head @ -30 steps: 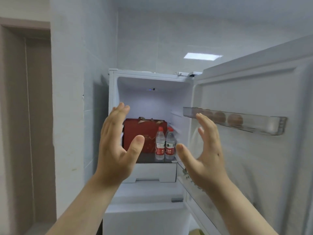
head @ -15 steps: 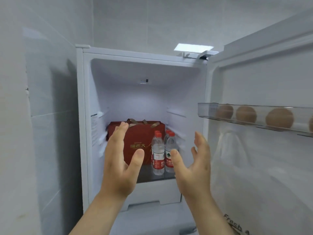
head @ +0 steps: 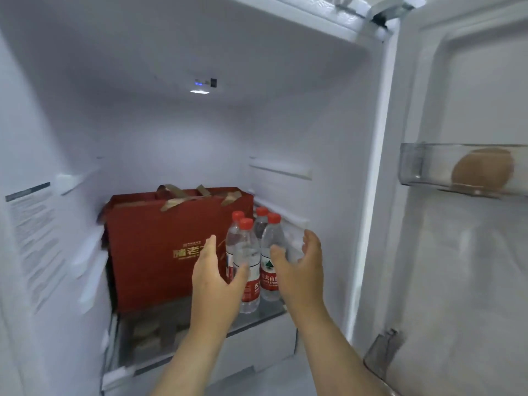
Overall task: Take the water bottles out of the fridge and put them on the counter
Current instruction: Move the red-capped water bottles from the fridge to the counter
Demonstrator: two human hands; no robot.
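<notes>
Several clear water bottles point(head: 249, 252) with red caps and red labels stand in a cluster on the glass shelf point(head: 265, 312) inside the open fridge, at its right side. My left hand point(head: 217, 281) is open just left of the front bottle, its thumb near or touching the label. My right hand point(head: 300, 267) is open on the right of the cluster, thumb in front of the right front bottle. Neither hand has closed around a bottle.
A red gift bag point(head: 168, 241) with gold handles fills the shelf left of the bottles, close behind my left hand. The open fridge door point(head: 463, 252) stands at the right, with a clear rack point(head: 414, 167) holding a brown egg point(head: 480, 170). A drawer point(head: 257, 350) sits below the shelf.
The view has closed in on the fridge interior. Both hands have reached forward into the fridge and now flank the bottle cluster, where before they hung well in front of it.
</notes>
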